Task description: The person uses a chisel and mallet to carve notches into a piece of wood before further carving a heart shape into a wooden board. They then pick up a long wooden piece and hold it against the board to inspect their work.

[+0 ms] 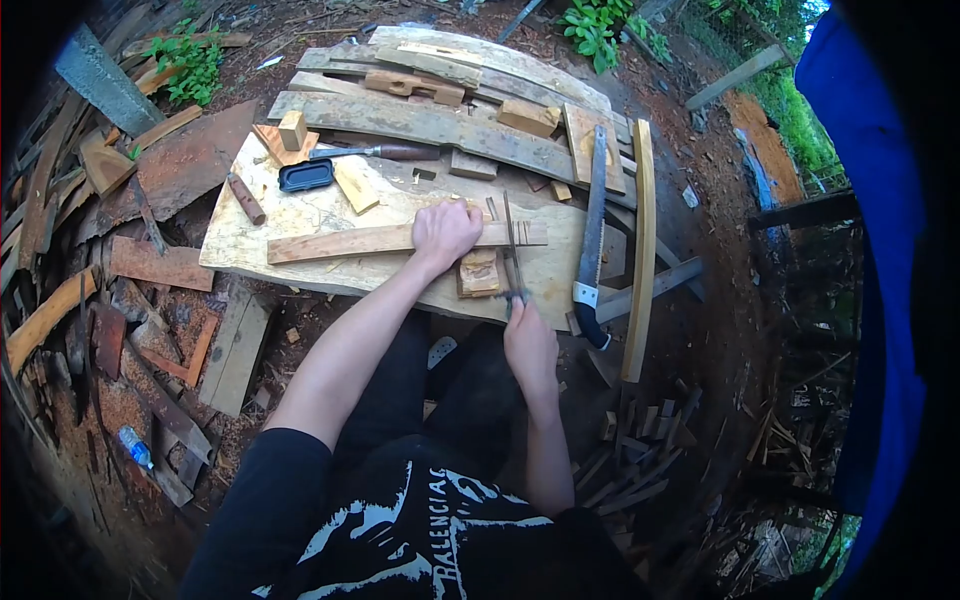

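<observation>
A long, slightly curved wooden strip [345, 243] lies across the pale slab workbench [235, 225]. My left hand [447, 235] is closed over it right of its middle, pressing from above. Several thin dark cuts cross the strip near its right end. My right hand [530, 345] grips the handle of a narrow saw [512, 235], whose thin blade, seen nearly edge-on, crosses the strip beside these cuts. A small wooden block [480, 273] sits just below the strip, between my hands. Above the strip lie a chisel [400, 152], a black open case [306, 176] and a wood wedge [355, 187].
A larger handsaw [590, 235] lies to the right, beside a long upright-lying batten [640, 250]. Planks [430, 122] with a wooden hand plane [413, 86] fill the far side. Scrap wood [160, 262] covers the ground at left; a blue tarp [875, 200] hangs at right.
</observation>
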A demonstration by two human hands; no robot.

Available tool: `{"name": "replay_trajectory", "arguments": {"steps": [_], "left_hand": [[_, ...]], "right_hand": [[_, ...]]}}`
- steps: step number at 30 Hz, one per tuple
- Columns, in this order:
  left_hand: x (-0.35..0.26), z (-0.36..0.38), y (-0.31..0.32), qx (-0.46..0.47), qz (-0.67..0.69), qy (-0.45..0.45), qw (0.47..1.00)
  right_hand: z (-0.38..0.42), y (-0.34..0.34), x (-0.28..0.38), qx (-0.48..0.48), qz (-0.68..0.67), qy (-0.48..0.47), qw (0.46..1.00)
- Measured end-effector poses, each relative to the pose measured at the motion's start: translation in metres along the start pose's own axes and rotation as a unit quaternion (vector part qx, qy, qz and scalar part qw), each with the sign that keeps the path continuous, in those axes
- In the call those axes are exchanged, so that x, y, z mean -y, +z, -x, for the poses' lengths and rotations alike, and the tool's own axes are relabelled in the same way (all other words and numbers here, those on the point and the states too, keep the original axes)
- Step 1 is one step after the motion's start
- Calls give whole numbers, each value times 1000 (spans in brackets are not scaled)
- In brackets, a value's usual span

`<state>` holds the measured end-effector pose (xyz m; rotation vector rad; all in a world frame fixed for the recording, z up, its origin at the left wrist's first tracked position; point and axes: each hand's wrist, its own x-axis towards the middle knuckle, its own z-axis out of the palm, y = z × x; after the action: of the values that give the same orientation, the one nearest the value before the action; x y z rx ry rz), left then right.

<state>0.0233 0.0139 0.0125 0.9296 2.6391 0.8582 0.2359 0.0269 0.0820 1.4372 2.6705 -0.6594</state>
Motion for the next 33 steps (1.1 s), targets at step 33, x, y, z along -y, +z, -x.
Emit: {"name": "replay_trajectory", "arguments": {"steps": [33], "left_hand": [[1,0,-3,13,1,-18,1000]], "right_hand": [[11,-33,4,28,64,-21,997]]}}
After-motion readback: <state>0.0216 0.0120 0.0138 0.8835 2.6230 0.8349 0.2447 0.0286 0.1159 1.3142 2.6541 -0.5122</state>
